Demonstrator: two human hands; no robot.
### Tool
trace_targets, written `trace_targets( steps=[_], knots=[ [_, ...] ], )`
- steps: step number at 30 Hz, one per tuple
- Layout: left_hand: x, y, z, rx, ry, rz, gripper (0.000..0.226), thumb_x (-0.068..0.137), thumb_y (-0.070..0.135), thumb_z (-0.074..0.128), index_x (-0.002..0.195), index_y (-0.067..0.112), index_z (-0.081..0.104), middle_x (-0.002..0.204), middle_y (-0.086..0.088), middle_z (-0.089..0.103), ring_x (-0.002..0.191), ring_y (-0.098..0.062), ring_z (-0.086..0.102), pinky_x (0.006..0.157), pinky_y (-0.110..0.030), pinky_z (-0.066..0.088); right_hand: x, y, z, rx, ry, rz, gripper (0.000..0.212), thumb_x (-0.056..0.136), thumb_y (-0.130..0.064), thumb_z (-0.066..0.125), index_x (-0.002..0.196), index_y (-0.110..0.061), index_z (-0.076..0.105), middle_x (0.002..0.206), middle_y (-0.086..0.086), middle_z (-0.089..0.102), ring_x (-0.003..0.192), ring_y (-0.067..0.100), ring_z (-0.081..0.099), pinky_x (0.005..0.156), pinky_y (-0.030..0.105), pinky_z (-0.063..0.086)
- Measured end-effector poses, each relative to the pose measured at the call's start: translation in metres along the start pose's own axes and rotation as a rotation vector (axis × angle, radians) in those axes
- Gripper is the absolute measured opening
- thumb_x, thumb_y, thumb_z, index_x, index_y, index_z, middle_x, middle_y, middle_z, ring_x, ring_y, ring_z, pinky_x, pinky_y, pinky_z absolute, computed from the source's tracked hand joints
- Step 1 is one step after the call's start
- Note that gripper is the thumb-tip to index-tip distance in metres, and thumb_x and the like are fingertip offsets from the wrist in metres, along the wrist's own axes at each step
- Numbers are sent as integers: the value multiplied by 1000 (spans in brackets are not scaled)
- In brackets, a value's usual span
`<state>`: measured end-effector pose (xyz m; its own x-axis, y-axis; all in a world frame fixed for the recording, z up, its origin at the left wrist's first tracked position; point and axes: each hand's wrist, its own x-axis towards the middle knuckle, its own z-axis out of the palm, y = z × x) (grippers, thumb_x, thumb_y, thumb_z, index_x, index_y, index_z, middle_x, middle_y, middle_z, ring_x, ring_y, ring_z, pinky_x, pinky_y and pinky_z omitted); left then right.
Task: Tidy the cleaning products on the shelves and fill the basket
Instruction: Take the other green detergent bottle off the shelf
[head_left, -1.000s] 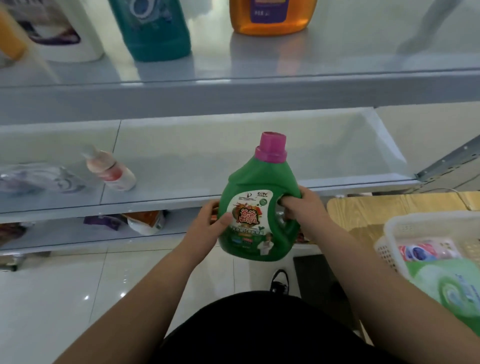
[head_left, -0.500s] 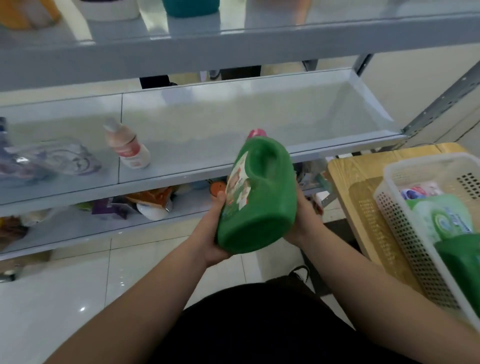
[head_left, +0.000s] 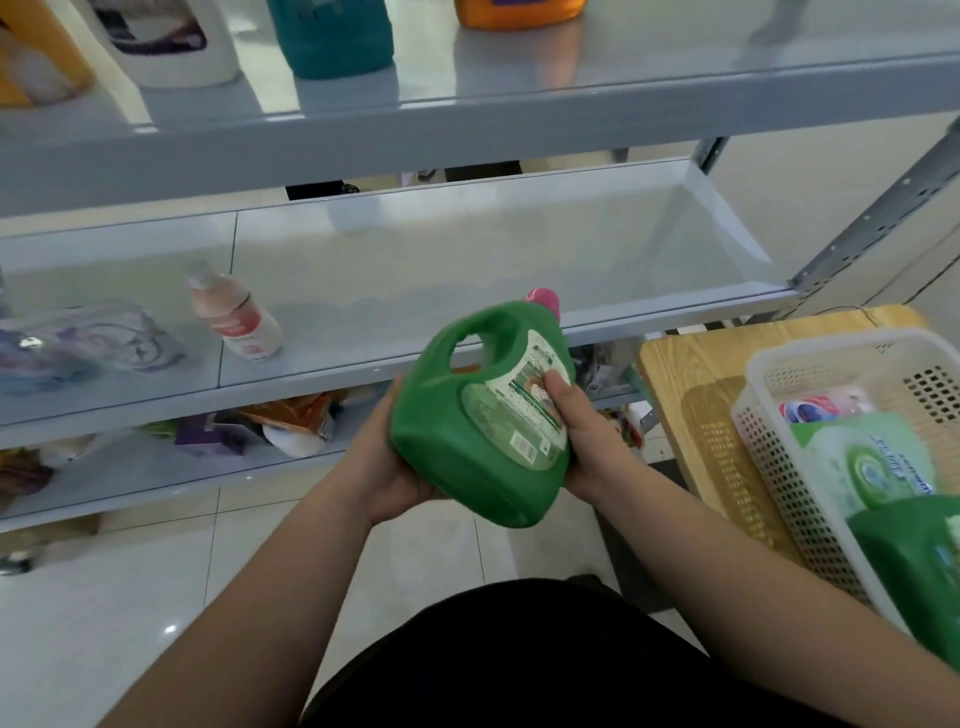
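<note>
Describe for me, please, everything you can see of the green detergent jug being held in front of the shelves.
The green detergent jug looks like glossy moulded plastic, with a pink cap on, a built-in handle with an opening, and a pale label bearing small print and a barcode. It is tilted in the air, cap pointing away toward the shelves, base toward the person. The left hand cups its lower side; the right hand grips the other, thumb on the label.

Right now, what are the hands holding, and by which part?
Both hold the green detergent jug: left hand cups its lower side, right hand grips the labelled side.
</note>
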<state>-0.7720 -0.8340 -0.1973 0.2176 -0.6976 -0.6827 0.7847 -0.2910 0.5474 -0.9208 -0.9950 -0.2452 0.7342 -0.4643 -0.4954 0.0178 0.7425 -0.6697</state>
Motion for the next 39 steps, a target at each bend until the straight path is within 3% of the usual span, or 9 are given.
trace_targets(
  steps=[5, 10, 14, 20, 24, 27, 30, 34, 39],
  knots=[
    [10, 7, 18, 398, 181, 90, 47, 91, 36, 69, 131, 17, 54, 113, -9, 74, 97, -30, 74, 84, -59, 59, 17, -40, -20, -278, 124, 113, 71, 87, -41, 79, 145, -26, 40, 121, 11, 73, 104, 34, 74, 87, 57, 59],
    [20, -8, 35, 143, 244, -8, 38, 97, 47, 59, 123, 19, 65, 109, -12, 76, 95, -31, 73, 71, -50, 61, 30, -72, -24, -279, 24, 232, 42, 97, -53, 58, 131, -31, 65, 124, 5, 73, 113, 28, 71, 97, 49, 55],
    [28, -20, 53, -52, 243, 28, 38, 99, 48, 54, 121, 19, 66, 105, -15, 77, 86, -31, 76, 66, -47, 61, 34, -84, -34, -150, -44, 241, 65, 87, -70, 62, 136, -27, 65, 137, 9, 66, 124, 33, 64, 107, 54, 48],
    [28, -40, 83, -386, 158, -30, 48, 88, 52, 60, 110, 10, 72, 100, -19, 73, 79, -36, 72, 60, -43, 60, 23, -70, -35, 77, -290, 191, 81, 91, -71, 24, 142, -18, 57, 144, 11, 59, 131, 31, 58, 108, 48, 48],
    [32, -50, 93, -465, 46, -122, 68, 96, 59, 45, 131, 3, 60, 104, -24, 66, 69, -38, 70, 52, -41, 60, 19, -60, -22, 55, -404, 110, 93, 79, -75, 61, 146, -13, 51, 143, 13, 59, 134, 33, 54, 115, 52, 39],
    [35, -46, 83, -367, 28, -100, 64, 94, 49, 44, 132, 1, 62, 116, -27, 67, 86, -45, 69, 71, -51, 60, 25, -67, -21, -1, -324, 43, 108, 67, -70, 80, 150, -11, 46, 148, 18, 54, 137, 37, 52, 114, 54, 41],
    [30, -37, 62, -288, 55, 22, 54, 97, 49, 44, 133, 15, 64, 137, -19, 62, 120, -43, 61, 99, -63, 47, 29, -72, -23, -103, -87, -28, 85, 77, -49, 83, 145, -11, 48, 133, 18, 66, 122, 40, 63, 100, 57, 53],
    [19, -18, 36, -27, 149, 154, 61, 98, 63, 37, 126, 18, 68, 127, -15, 70, 113, -34, 68, 96, -53, 51, 21, -80, -23, -321, 38, -122, 49, 90, -32, 73, 134, -24, 53, 109, 10, 71, 88, 27, 68, 78, 49, 59],
    [6, -8, 25, 475, 180, 317, 118, 35, 62, 96, 135, 17, 52, 118, -8, 74, 107, -30, 72, 94, -50, 57, -3, -74, -3, -650, -26, -298, 44, 95, -28, 71, 131, -39, 48, 102, -1, 67, 83, 16, 65, 78, 38, 57]
  ],
)
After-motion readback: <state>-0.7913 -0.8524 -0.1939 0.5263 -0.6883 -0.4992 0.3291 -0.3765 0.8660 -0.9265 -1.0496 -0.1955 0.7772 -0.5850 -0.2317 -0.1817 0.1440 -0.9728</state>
